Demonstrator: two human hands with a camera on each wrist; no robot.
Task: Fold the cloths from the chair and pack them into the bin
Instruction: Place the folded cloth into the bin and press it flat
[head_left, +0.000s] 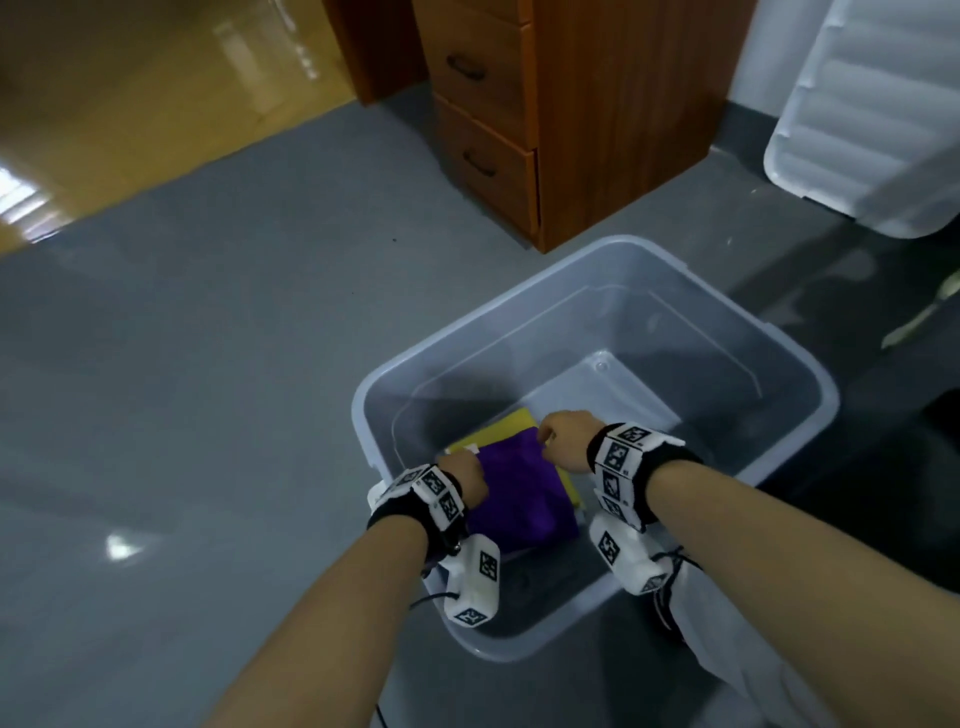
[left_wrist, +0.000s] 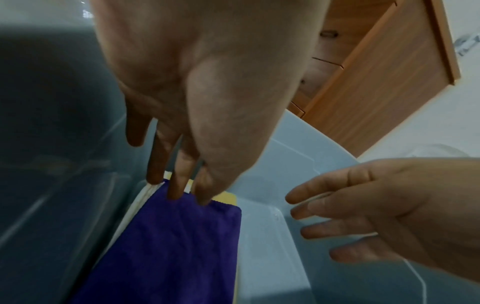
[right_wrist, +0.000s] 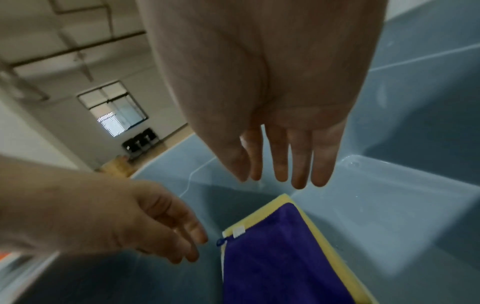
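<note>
1. The purple cloth (head_left: 522, 493), folded flat, lies on top of the stack, between the left hand (head_left: 465, 475) and the right hand (head_left: 566, 436).
2. The yellow cloth (head_left: 511, 427), folded, lies under it, with its edges showing beyond both hands.
3. The translucent bin (head_left: 810, 384) stands open around both hands; the stack lies in its near-left part.
</note>
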